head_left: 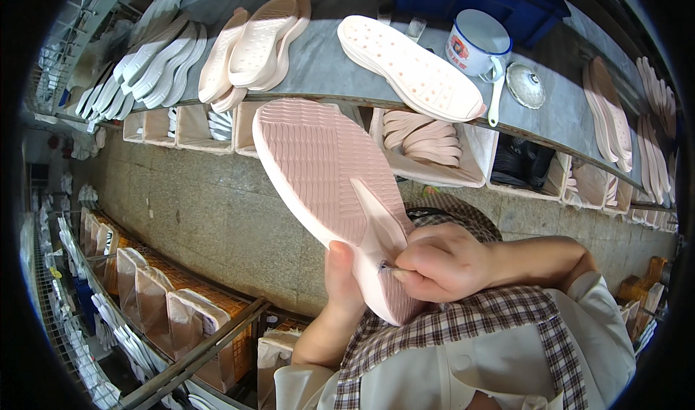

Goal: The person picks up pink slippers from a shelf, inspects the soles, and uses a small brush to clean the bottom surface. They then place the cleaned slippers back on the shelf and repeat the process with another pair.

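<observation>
A pale pink shoe sole (318,171) is held up in front of me, its ribbed underside facing me and its heel end toward my body. My left hand (342,276) grips its left edge near the heel, thumb along the side; the other fingers are hidden behind it. Pinched in my right hand (445,261) is a small thin tool (389,267), its dark tip against the sole between arch and heel. Most of this tool is hidden by the fingers, so its kind is unclear.
The grey bench (318,62) ahead carries more soles (409,66), an enamel mug (478,42) and a round metal lid (525,86). Below its edge hang lined bins (470,160) of parts. At lower left stands a rack (210,348) with lined baskets (192,312).
</observation>
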Motion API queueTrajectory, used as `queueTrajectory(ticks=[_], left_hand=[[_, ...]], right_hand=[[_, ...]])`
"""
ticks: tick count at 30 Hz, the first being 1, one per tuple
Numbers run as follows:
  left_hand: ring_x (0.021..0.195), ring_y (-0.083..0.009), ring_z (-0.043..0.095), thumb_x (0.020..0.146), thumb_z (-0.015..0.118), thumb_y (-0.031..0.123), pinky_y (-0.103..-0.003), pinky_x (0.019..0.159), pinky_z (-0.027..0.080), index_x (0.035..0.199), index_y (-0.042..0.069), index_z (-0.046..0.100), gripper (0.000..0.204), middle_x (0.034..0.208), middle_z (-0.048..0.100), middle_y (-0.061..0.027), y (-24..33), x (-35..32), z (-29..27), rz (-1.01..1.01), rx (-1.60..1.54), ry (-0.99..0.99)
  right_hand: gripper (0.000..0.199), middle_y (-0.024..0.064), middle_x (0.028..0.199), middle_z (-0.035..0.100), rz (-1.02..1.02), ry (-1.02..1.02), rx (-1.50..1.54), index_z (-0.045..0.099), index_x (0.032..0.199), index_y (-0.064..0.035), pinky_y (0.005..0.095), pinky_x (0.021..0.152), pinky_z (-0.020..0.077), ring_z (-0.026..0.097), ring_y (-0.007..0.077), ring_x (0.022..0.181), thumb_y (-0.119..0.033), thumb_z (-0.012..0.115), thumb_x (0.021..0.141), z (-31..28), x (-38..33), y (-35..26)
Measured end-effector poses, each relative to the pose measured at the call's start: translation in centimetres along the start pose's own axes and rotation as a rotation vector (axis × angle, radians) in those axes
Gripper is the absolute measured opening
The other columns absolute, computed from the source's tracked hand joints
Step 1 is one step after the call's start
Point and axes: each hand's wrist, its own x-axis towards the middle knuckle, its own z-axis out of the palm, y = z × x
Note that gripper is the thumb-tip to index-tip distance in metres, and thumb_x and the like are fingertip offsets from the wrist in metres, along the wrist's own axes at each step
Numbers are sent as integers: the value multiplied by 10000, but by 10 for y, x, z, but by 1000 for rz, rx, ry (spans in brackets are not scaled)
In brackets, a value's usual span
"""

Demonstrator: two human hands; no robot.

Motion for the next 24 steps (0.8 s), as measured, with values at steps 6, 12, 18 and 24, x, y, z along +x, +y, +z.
queueTrajectory(ticks=[6,12,18,24], left_hand=[[1085,-272,538,823,477,693,-394,927,437,1329,-26,359,888,1212,515,-173,0,0,2,4,-77,22],[1178,-276,482,800,428,754,-399,968,419,1406,-10,257,990,1314,447,-166,-9,-1,-6,39,-116,-6],[1217,-283,458,795,412,766,-418,1001,401,1437,7,204,1016,1363,409,-159,-20,2,-19,73,-248,-37],[1170,-303,486,810,393,754,-433,963,433,1436,28,201,978,1347,417,-172,-27,6,-18,108,-292,9]], right_hand=[[145,111,608,501,19,-20,1,495,727,-45,380,461,430,535,299,543,-46,639,734,0,1,-1],[99,101,628,543,55,199,138,560,808,-6,334,439,414,539,253,502,-55,645,795,-9,3,0],[117,105,683,591,68,258,149,575,872,30,297,461,421,562,203,526,-24,656,807,-26,-2,2],[119,109,771,561,80,336,74,516,926,24,295,577,408,501,171,623,-47,589,862,-33,-18,12]])
